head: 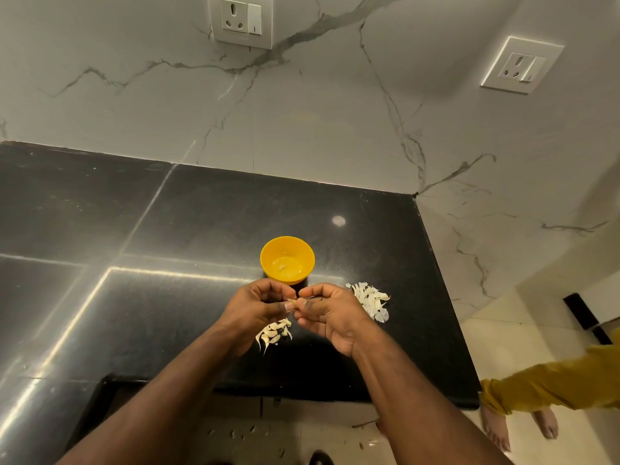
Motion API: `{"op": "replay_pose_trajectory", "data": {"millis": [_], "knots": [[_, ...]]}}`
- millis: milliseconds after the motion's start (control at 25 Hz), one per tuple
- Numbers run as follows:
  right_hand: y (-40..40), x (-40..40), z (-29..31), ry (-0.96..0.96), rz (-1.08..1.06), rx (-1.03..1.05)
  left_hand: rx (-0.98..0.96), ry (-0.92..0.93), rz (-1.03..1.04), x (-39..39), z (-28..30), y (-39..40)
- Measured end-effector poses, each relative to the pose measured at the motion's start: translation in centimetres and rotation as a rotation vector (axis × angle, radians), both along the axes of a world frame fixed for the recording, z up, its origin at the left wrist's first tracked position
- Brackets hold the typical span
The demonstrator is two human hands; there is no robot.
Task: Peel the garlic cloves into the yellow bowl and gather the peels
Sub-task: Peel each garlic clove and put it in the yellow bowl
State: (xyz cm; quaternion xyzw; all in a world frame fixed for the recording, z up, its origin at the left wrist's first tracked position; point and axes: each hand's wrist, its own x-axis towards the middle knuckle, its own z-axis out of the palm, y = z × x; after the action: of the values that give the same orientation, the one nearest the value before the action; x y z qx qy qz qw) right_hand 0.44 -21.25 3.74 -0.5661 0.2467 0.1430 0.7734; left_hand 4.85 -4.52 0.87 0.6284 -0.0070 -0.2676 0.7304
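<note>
Fingers point(291, 305) of both hands pinch a garlic clove point(292, 300) lying crosswise

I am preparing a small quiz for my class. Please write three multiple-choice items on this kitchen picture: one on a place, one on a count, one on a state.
1. Where is the peel pile?
A. right of the yellow bowl
B. inside the bowl
C. on the floor

2. How many wall sockets show?
A. one
B. two
C. four

3. What are the hands doing?
A. resting flat
B. lifting the bowl
C. pinching one garlic clove

Key:
1 A, the peels lie on the counter, right of the bowl.
2 B, one socket at the top, another socket at the right.
3 C, left hand and right hand meet on the clove.
</note>
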Motion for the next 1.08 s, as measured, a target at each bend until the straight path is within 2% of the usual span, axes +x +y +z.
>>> {"op": "replay_pose_trajectory", "data": {"millis": [160,280,520,1080], "knots": [[-0.4,-0.1,0.2,0.087,-0.013,0.16,-0.032,-0.002,-0.026,0.0,0.1,0.1],[-0.4,-0.1,0.2,0.081,-0.042,0.18,-0.044,0.013,-0.022,0.1,0.2,0.1],[1.0,0.5,0.0,-0.11,-0.095,-0.153,-0.081,0.123,0.104,0.1,0.3,-0.5],[0.9,0.7,-1.0,-0.326,0.111,-0.722,-0.03,0.212,0.096,0.3,0.9,-0.1]]}}
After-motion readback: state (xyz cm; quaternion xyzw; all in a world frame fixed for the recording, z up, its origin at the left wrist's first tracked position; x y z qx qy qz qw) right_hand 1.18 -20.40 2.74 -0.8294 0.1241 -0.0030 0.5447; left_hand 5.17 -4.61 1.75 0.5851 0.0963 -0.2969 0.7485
